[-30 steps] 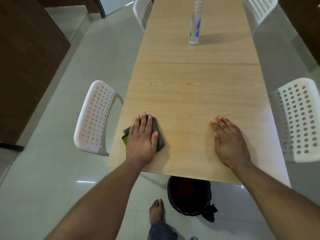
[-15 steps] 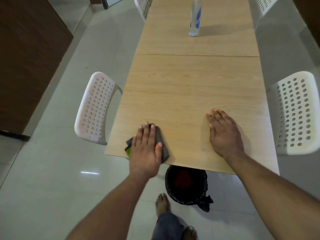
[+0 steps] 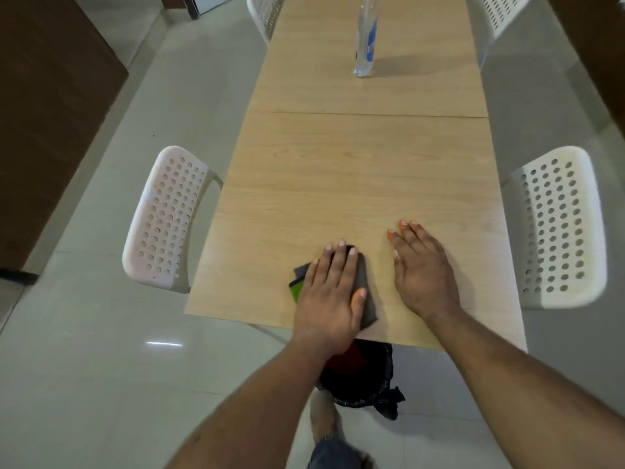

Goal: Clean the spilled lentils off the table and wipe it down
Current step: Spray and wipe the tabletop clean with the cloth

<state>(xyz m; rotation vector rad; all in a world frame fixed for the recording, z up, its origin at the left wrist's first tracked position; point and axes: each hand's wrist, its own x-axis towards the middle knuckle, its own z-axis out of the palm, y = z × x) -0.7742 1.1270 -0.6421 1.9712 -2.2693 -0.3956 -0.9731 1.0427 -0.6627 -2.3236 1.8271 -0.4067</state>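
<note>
Bottle (image 3: 366,38) label print unreadable.

Wooden table (image 3: 355,184): cloth (image 3: 367,292), bottle (image 3: 366,38).

A pale glossy tiled floor (image 3: 101,384) fills the lower left of the frame, catching a small glint of light. Dark brown wood panelling (image 3: 44,113) stands at the upper left. White perforated chairs sit at mid left (image 3: 165,221) and mid right (image 3: 558,228), two more at the top edge.

I see my left hand (image 3: 329,292) flat on a grey cloth (image 3: 363,292) near the table (image 3: 355,184) edge, right hand (image 3: 424,272) flat beside it, bin (image 3: 368,384) below.
</note>
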